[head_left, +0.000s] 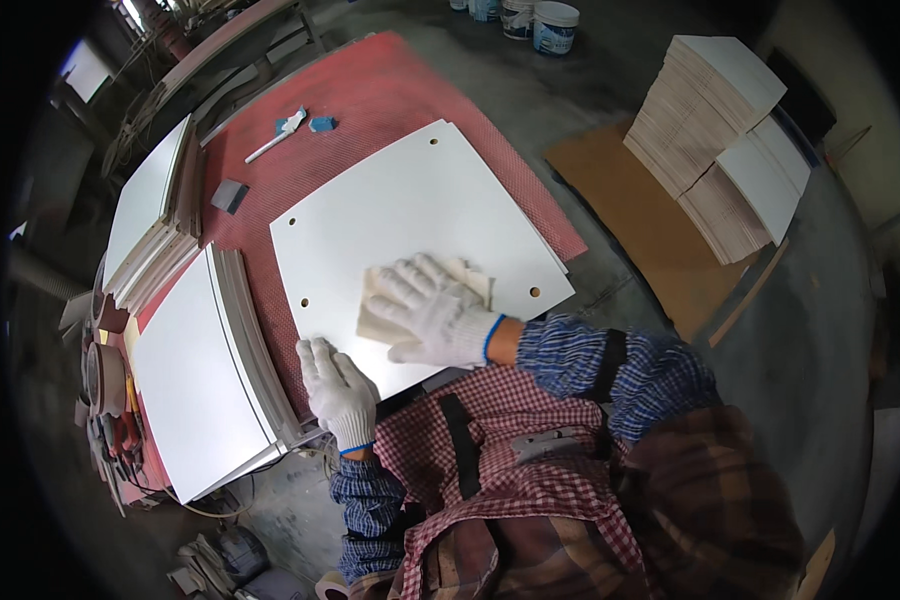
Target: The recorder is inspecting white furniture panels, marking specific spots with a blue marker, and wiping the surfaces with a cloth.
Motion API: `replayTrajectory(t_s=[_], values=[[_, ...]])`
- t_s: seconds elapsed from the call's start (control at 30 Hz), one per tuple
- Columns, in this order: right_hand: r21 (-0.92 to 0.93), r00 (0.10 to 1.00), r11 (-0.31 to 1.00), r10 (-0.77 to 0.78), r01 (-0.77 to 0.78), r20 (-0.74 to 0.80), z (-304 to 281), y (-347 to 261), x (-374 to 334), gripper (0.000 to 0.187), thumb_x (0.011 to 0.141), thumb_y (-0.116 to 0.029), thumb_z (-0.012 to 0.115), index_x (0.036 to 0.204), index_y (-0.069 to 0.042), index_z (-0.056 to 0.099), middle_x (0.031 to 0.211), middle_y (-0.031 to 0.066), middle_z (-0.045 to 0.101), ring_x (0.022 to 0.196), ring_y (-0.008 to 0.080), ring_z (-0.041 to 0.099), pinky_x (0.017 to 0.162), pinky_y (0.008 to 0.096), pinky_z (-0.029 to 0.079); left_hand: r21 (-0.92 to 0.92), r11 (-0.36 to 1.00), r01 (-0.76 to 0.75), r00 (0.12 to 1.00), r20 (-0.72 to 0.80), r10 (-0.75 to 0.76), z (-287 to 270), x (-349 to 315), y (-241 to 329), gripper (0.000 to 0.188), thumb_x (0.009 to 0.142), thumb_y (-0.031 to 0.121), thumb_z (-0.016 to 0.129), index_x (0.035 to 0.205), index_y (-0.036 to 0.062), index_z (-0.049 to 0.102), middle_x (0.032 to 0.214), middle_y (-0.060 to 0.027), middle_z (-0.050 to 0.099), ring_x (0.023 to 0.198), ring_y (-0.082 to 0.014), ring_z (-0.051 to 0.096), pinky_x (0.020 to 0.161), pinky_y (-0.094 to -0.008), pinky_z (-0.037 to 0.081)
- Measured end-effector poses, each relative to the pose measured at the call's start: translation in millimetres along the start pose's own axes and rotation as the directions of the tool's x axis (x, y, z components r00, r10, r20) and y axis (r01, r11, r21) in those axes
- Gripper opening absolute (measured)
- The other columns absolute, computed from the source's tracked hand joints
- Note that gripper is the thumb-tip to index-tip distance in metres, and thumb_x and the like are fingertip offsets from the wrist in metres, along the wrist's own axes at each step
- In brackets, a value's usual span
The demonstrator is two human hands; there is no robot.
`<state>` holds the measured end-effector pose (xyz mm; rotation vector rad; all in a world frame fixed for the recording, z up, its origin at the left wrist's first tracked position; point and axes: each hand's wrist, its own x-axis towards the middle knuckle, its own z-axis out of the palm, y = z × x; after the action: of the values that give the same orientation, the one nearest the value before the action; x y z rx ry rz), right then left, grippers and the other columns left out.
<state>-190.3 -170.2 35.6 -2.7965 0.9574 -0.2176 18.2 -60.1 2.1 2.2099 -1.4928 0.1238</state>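
A white panel (390, 210) with a round hole near each corner lies before me on a red mesh-covered table. My right hand (440, 310), in a white knitted glove, rests flat with spread fingers on a folded beige cloth (373, 318), pressing it against the panel near its front edge. The cloth is partly hidden under the palm. My left hand (336, 392), gloved the same way, is at the panel's near left corner. Its fingers are stretched out and its underside is out of sight.
Stacks of white panels (200, 370) stand close on the left. On the red mesh cover (360, 90) lie a grey block (230, 196), a white-handled tool (275, 137) and a blue piece (322, 124). More boards (700, 110) are piled at right; buckets (555, 28) stand far back.
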Motion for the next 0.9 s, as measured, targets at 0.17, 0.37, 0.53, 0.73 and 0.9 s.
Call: replayTrajectory(t_s=[0.17,0.37,0.53,0.73,0.9], values=[[-0.178,0.965,0.953,0.223,-0.245,-0.137,-17,105,9,0.076,0.103,-0.059,0.038,0.164,-0.014,0.028,0.169,0.0214,0.022,0.156,0.0409,0.02,0.128,0.0486,0.008,-0.044,0.996,-0.072,0.996,-0.056,0.069,2,-5,18,0.039,0.1,0.017,0.053,0.133,-0.0034,0.053,0.146,-0.0296,0.049,0.126,-0.0458,0.055,0.105,-0.0507,0.047],[-0.237,0.826,0.806,0.461,-0.542,-0.323,-14,190,108,0.06,0.105,-0.05,0.04,0.154,-0.014,0.044,0.162,0.0183,0.036,0.149,0.0393,0.032,0.121,0.054,0.02,-0.069,0.996,-0.061,0.997,-0.06,0.057,-7,-3,26,0.044,0.102,0.016,0.054,0.14,-0.0074,0.054,0.15,-0.032,0.048,0.135,-0.0475,0.051,0.114,-0.0508,0.042],[-0.252,0.848,0.835,0.388,-0.489,-0.36,-4,138,191,0.053,0.105,-0.041,0.042,0.15,-0.015,0.047,0.153,0.0147,0.047,0.139,0.0353,0.041,0.115,0.0541,0.027,-0.124,0.991,-0.046,0.992,-0.125,0.03,-13,-7,23,0.041,0.094,0.007,0.058,0.133,-0.0081,0.054,0.143,-0.0364,0.05,0.126,-0.0534,0.054,0.106,-0.0541,0.047],[-0.369,0.967,0.925,-0.169,0.089,-0.191,31,56,264,0.051,0.106,-0.034,0.041,0.152,-0.011,0.045,0.156,0.0105,0.045,0.144,0.0295,0.038,0.12,0.0486,0.024,-0.255,0.967,-0.01,1.0,-0.026,0.003,-17,-2,35,0.042,0.094,0.005,0.058,0.134,-0.0072,0.053,0.144,-0.0358,0.048,0.127,-0.0533,0.053,0.105,-0.0534,0.047],[-0.247,0.878,0.864,-0.47,0.438,-0.089,40,0,228,0.057,0.106,-0.038,0.043,0.155,-0.01,0.044,0.161,0.0112,0.043,0.153,0.0287,0.03,0.128,0.0473,0.013,-0.285,0.957,-0.055,0.978,-0.208,-0.006,-12,-13,28,0.047,0.095,0.005,0.059,0.139,-0.0093,0.05,0.149,-0.0366,0.044,0.135,-0.0537,0.047,0.112,-0.0513,0.043]])
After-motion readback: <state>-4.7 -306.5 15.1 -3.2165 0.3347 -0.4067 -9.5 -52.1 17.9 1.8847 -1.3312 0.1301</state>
